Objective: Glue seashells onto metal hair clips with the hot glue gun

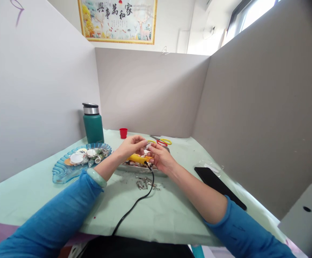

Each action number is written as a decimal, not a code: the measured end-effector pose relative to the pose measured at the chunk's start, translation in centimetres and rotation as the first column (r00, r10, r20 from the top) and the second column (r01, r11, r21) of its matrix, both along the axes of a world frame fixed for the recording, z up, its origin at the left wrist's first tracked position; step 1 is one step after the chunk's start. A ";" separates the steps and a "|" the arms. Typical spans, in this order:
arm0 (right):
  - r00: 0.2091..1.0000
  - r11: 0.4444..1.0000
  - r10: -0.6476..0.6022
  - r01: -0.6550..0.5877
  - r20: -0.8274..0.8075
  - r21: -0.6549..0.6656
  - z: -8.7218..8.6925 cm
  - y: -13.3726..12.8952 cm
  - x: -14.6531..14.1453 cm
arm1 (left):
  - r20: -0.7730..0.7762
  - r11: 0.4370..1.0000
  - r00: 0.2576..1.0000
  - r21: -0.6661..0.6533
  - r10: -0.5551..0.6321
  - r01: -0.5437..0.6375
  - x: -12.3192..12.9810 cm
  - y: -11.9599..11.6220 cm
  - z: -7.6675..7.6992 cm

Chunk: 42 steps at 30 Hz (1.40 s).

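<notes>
Fingers of the left hand [133,146] and right hand [161,157] pinch a small pale piece [147,146], its shape hard to make out, above a shiny metal tray [158,172] partly hidden by the hands. Whether the right fingers also touch the smooth yellow tool [137,158] cannot be told. Slim silvery clips [144,184] lie nearby on the creased, pale-green table [172,211].

A hand could pass between the black cord [134,205] and the right forearm [198,193]; metal pieces [145,184] lay beyond, while leftward the blue tray [60,172] and green bottle [93,128] (just behind it) obstructed reach.
</notes>
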State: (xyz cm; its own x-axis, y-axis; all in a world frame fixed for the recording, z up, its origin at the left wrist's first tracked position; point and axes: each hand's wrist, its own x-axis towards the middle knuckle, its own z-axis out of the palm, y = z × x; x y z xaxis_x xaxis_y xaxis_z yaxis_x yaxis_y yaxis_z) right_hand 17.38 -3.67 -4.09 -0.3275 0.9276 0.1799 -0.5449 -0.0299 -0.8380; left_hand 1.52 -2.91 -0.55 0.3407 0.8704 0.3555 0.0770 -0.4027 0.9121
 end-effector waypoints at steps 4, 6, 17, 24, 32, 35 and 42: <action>0.999 0.999 -0.044 0.044 -0.001 0.004 -0.1 0.0 -0.1 | -0.026 0.999 1.000 0.035 -0.006 0.007 0.2 0.1 -0.2; 0.997 0.997 -0.071 0.071 0.021 0.017 -0.1 0.1 -0.2 | -0.066 0.998 0.998 0.062 0.026 -0.022 0.2 0.1 -0.2; 0.899 0.914 -0.348 0.261 0.268 0.312 -0.5 -0.1 -0.7 | -0.265 0.985 0.956 0.146 0.126 -0.090 -0.2 0.1 0.0; 0.822 0.866 -0.429 0.256 0.375 0.430 -1.0 0.3 -0.6 | -0.435 0.911 0.851 0.395 0.295 -0.114 -0.3 0.4 0.2; 0.673 0.785 -0.564 0.257 0.478 0.564 -1.0 0.4 -0.2 | -0.474 0.793 0.769 0.605 0.429 -0.069 -0.5 1.2 -0.7; 0.643 0.773 -0.581 0.244 0.499 0.586 -0.8 0.1 -0.2 | -0.471 0.775 0.778 0.631 0.416 -0.032 -0.6 1.4 -0.9; 0.604 0.762 -0.602 0.237 0.522 0.603 -0.6 -0.5 -0.3 | -0.457 0.775 0.797 0.631 0.396 -0.023 -0.6 1.4 -0.8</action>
